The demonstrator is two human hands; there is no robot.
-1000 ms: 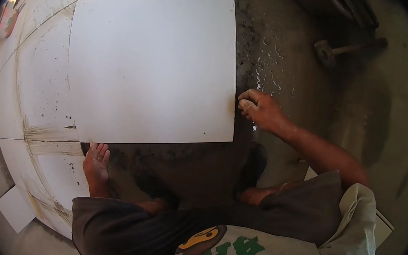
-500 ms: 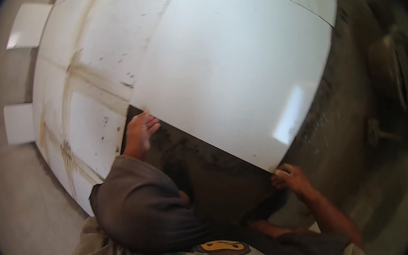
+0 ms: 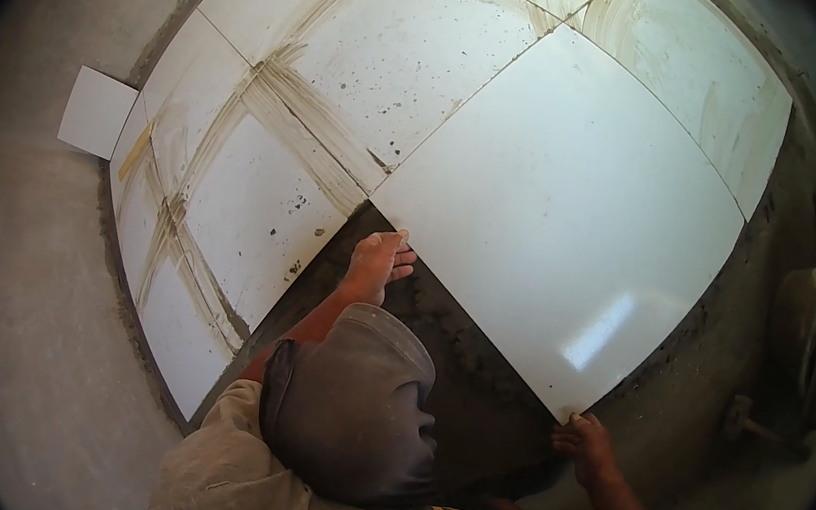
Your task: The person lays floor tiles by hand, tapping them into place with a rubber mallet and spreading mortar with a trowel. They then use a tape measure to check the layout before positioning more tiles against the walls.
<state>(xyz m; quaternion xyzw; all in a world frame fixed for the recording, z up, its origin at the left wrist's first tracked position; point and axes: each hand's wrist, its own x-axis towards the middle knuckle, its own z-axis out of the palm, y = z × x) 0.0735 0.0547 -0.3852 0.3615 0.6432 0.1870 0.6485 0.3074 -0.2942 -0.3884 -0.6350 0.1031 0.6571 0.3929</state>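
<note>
White square floor tiles [image 3: 262,208], already laid and smeared with tan mortar along their joints, covered the far floor. Bare grey concrete floor [image 3: 7,330] ran along their left edge, and a small loose white tile piece [image 3: 97,112] lay there. A dark, rough mortar bed [image 3: 480,414] met their near edge.

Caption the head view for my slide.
Left hand supports and right hand grips the near corners of a large white tile over dark mortar, beside laid tiles.

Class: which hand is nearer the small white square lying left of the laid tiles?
Left. The left hand touches the corner of the big tile nearest the small white square; the right hand holds the corner farther right.
</note>
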